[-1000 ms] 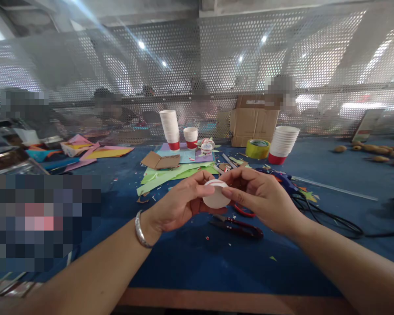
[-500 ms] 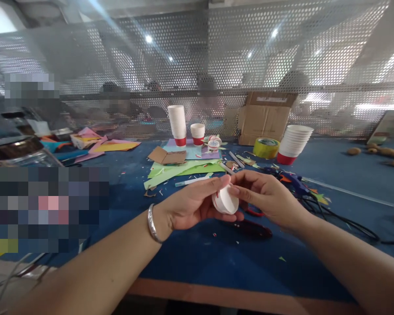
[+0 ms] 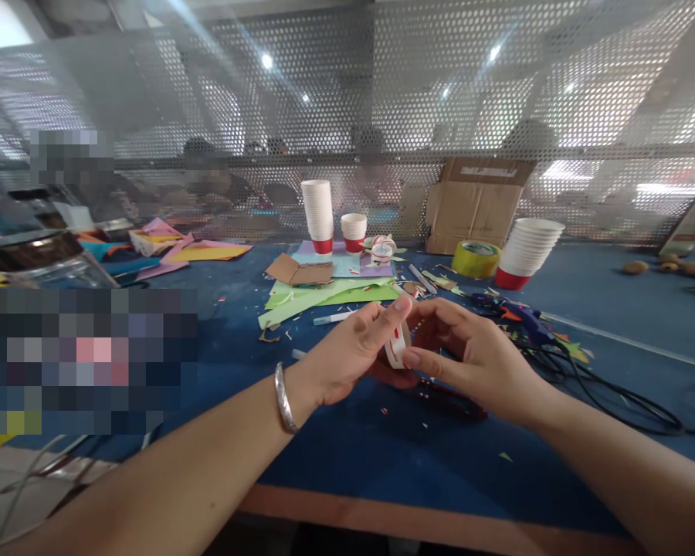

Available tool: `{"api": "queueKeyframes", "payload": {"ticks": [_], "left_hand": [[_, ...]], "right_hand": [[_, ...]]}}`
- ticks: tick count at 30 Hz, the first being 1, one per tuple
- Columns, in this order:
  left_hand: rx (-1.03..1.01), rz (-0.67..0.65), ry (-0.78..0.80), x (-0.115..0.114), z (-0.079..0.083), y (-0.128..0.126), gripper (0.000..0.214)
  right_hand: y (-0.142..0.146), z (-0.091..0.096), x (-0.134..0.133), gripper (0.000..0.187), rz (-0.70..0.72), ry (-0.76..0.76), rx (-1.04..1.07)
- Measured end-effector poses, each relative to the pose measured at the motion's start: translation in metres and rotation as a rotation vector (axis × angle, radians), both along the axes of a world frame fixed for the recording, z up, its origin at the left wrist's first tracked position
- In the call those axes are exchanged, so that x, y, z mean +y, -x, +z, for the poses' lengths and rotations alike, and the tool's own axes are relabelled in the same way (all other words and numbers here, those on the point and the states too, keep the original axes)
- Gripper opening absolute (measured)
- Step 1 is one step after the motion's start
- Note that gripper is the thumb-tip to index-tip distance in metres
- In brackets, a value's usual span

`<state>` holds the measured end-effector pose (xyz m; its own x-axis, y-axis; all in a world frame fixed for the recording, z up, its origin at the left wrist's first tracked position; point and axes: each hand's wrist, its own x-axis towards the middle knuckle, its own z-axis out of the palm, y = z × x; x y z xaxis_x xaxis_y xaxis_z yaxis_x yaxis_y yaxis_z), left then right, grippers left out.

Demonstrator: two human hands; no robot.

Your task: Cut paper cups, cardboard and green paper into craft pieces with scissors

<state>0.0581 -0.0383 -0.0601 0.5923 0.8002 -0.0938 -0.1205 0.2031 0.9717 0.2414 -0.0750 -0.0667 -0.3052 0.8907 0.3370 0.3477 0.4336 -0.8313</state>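
Both hands meet above the blue table, pinching one small white paper cup piece with red marks. My left hand, with a silver bangle on the wrist, grips it from the left with thumb and fingers closed. My right hand holds its right side with curled fingers. The piece is turned edge-on, mostly hidden between the fingers. Red-handled scissors lie on the table just under the hands.
Behind the hands lie green paper sheets, cardboard scraps, a stack of white cups, a single cup, yellow tape, a tilted cup stack, a cardboard box. Black cables run right. A mesh screen stands behind.
The white cup piece has been turned from showing its flat round face to edge-on between the fingers. The view has shifted slightly left and the hands stay together.
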Motion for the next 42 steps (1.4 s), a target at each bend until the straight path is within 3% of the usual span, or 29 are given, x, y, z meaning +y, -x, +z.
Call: {"api": "queueKeyframes", "payload": {"ticks": [5, 8, 12, 25, 34, 42], "left_hand": [[0.085, 0.072, -0.095, 0.001, -0.001, -0.001, 0.051], [0.026, 0.102, -0.085, 0.002, -0.001, -0.003, 0.05], [0.015, 0.168, -0.134, 0.001, -0.003, -0.006, 0.051], [0.069, 0.344, -0.309, -0.004, -0.009, -0.009, 0.049], [-0.206, 0.086, 0.009, -0.005, 0.003, -0.004, 0.029], [-0.17, 0.066, -0.037, -0.003, 0.008, 0.001, 0.029]], "right_hand": [[0.0, -0.003, 0.001, 0.033, 0.003, -0.008, 0.005], [0.0, -0.003, -0.001, 0.029, -0.079, -0.134, -0.044], [0.003, 0.001, -0.004, 0.007, -0.098, -0.305, -0.14], [0.005, 0.003, -0.005, 0.012, -0.013, -0.262, -0.194], [0.001, 0.01, -0.006, 0.016, -0.038, -0.265, -0.146], [0.0, 0.009, -0.006, 0.014, -0.006, -0.276, -0.148]]}}
